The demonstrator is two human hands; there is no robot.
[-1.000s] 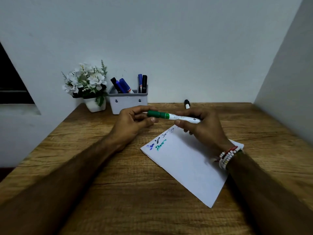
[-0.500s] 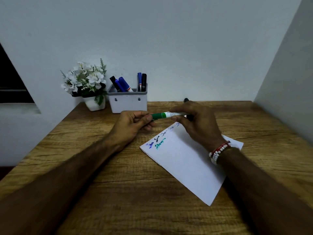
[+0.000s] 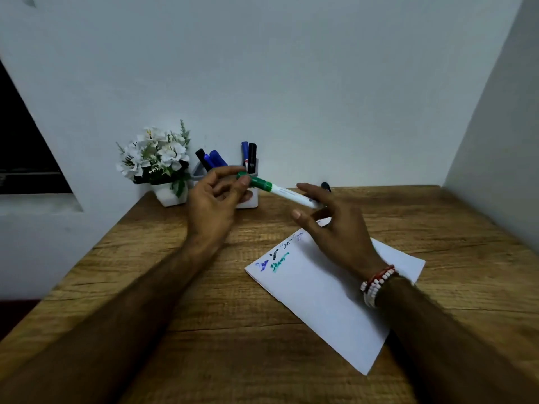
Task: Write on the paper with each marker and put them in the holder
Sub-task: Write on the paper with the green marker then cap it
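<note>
A green-capped white marker (image 3: 280,192) is held by its cap end in my left hand (image 3: 215,205), raised in front of the grey holder (image 3: 253,200) at the table's back. My right hand (image 3: 335,228) hovers over the paper's far corner with fingers spread; the marker's white end lies by its fingertips, thumb apart from it. The white paper (image 3: 326,295) lies on the table with blue, black and green scribbles (image 3: 274,262) near its left corner. Several blue and black markers (image 3: 217,159) stand in the holder. Another black marker (image 3: 326,186) lies behind my right hand.
A white pot of white flowers (image 3: 157,163) stands left of the holder against the back wall. A side wall (image 3: 495,141) bounds the wooden table (image 3: 233,345) on the right. My right wrist wears bead bracelets (image 3: 376,282).
My left hand has lifted the green marker up and back towards the holder. My right hand has loosened its grip and spread its fingers. The view has tilted downward.
</note>
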